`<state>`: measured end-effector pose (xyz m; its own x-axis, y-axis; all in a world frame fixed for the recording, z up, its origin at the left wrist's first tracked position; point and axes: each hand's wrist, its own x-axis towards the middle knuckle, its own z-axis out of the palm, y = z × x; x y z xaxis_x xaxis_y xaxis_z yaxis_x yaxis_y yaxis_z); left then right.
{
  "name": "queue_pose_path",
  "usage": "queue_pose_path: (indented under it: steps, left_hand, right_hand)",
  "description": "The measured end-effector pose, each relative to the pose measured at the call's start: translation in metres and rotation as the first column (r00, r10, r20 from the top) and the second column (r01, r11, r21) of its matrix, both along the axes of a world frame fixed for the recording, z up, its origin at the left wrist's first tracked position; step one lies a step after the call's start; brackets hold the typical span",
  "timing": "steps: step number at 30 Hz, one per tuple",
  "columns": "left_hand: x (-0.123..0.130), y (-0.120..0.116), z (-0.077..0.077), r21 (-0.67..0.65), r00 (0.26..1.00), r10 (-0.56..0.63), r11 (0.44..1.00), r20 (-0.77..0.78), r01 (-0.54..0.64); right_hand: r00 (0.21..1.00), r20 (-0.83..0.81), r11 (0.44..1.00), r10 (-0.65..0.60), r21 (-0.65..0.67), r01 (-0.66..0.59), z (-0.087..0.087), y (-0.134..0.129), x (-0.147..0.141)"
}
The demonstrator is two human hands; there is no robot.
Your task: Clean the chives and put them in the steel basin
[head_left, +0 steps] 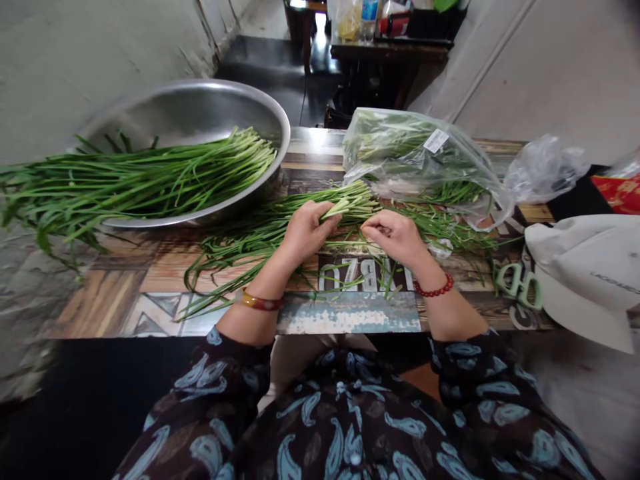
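The left hand (311,232) holds green stalks (338,207); right hand (395,235) pinches its fingers together, contents unclear; metal bowl (210,110) at ten o'clock.

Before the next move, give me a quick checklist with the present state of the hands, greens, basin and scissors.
1. Left hand has hold of stalks: ok, pale ends stick out past its fingers.
2. Right hand holds nothing: cannot tell, its fingers are curled in.
3. Greens in the basin lie fully inside: not ok, leaf ends hang over its left rim.
4. Scissors apart from both hands: ok, they lie to the right, by the cap.
5. Table free of loose bits: not ok, green scraps lie scattered near the right hand.
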<state>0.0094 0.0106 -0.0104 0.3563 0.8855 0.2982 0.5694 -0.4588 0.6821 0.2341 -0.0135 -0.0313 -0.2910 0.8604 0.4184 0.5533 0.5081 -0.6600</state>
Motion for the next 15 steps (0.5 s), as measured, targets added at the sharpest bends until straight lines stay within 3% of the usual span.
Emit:
queue_pose_path:
  steps: [3,7,12,15]
  left_hand:
    - [-0.0006,-0.0015,0.0037,-0.062,0.995,-0.022,0.998,0.095,0.028]
    - [0.0015,-0.0048,0.0071,-0.139,0.979,0.001,0.990,0.202,0.028]
    - [0.0025,-0.0053,0.0061,-0.178,0.955,-0.009,0.982,0.297,0.065]
    - [0.0007,-0.0043,0.0039,-0.237,0.934,0.004,0.968,0.357,0.086]
  right_hand:
    - [0.973,0.208,0.994,0.100,0.033,-0.109,-0.0024,-0.0025,-0.0009]
    - [0.939,0.333,0.993,0.090,0.040,-0.110,-0.0043,-0.0031,-0.0010]
    - [0.988,0.040,0.988,0.150,0.020,-0.151,-0.0019,-0.0007,-0.0019]
    - [0.987,-0.125,0.990,0.099,-0.091,-0.110,-0.0016,-0.0009,-0.0015]
